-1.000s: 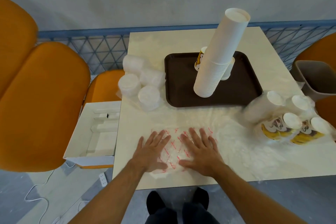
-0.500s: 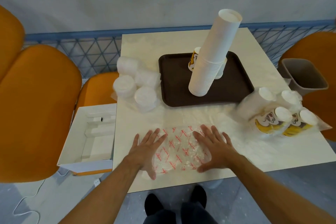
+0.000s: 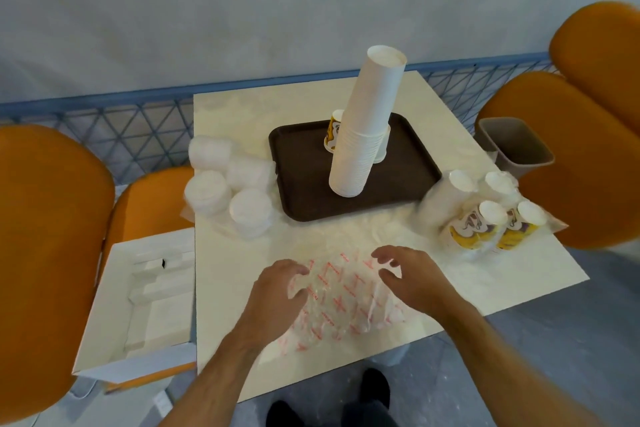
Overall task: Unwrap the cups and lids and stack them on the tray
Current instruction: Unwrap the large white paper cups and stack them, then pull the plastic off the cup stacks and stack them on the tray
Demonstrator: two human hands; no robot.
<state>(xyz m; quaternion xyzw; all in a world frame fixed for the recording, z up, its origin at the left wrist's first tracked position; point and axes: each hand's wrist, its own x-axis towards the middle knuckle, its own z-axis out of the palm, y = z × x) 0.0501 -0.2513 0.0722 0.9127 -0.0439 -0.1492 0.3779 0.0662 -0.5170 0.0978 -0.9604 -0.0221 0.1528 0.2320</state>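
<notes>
Gathering empty wrapper [image 3: 343, 302] on desk [image 3: 221, 288]: left hand [image 3: 277, 291] fingers curled into film, right hand [image 3: 412, 277] fingers half-open; bunch inward, bin [image 3: 519, 146].

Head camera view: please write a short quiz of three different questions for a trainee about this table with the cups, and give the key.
1. True or false: the tall stack of white paper cups stands on the dark brown plastic tray.
2. Which lies under both hands, left hand and right hand? A. a lid B. the clear plastic wrapper with red print C. a cup
3. Fill in: the wrapped stacks of white plastic lids lie to the ___ of the tray, seen from the person.

Key: 1 true; 2 B; 3 left.
</notes>
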